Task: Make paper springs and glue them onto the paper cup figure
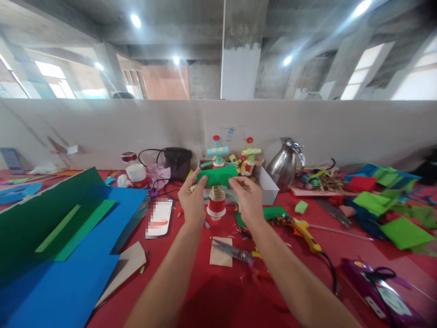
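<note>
A curved piece of green paper (pixel 217 176) is held up between my two hands. My left hand (pixel 191 197) pinches its left end, thumb in front. My right hand (pixel 246 197) grips the right end with thumb and fingertips. Just behind the paper stands a paper-cup figure (pixel 216 206) with a red and white base and coiled green arms; the paper hides its middle. A second, yellow figure (pixel 250 165) is farther back to the right. Below my hands, scissors (pixel 235 251) lie across a tan card square (pixel 218 260).
Blue sheets (pixel 73 246) and a green board (pixel 44 205) cover the left side, near a phone (pixel 159 218). To the right are a yellow glue gun (pixel 305 233), a steel jug (pixel 284 165), green paper squares (pixel 407 231) and a purple device (pixel 378 289). A white partition (pixel 102 132) borders the back.
</note>
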A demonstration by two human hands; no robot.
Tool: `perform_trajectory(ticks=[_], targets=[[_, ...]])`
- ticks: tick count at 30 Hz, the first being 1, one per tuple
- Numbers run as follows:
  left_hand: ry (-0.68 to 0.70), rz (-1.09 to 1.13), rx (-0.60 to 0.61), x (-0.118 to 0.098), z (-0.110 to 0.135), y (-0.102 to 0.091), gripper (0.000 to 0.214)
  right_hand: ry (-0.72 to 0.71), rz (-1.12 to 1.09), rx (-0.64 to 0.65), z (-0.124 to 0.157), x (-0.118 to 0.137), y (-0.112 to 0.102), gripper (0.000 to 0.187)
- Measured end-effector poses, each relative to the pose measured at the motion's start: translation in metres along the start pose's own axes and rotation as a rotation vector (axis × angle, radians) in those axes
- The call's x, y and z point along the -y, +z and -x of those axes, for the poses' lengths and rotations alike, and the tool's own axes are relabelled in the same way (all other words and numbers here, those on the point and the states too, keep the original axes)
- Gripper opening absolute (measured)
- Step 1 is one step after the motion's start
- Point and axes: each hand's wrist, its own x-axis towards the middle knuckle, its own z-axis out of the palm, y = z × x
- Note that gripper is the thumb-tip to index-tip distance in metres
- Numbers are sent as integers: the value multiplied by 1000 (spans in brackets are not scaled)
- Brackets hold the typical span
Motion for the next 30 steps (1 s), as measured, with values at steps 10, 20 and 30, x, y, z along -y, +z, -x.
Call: perform_trajectory(ticks=[10, 20, 30], targets=[[81, -131, 72, 5, -5, -4, 37, -2, -43, 10, -6, -5, 3, 21], [123, -198, 53, 6, -9, -4, 34, -114, 61, -7, -5, -7, 5, 23], [142, -221, 38, 7, -8, -2, 35, -266, 273, -34, -3, -4, 3, 20]])
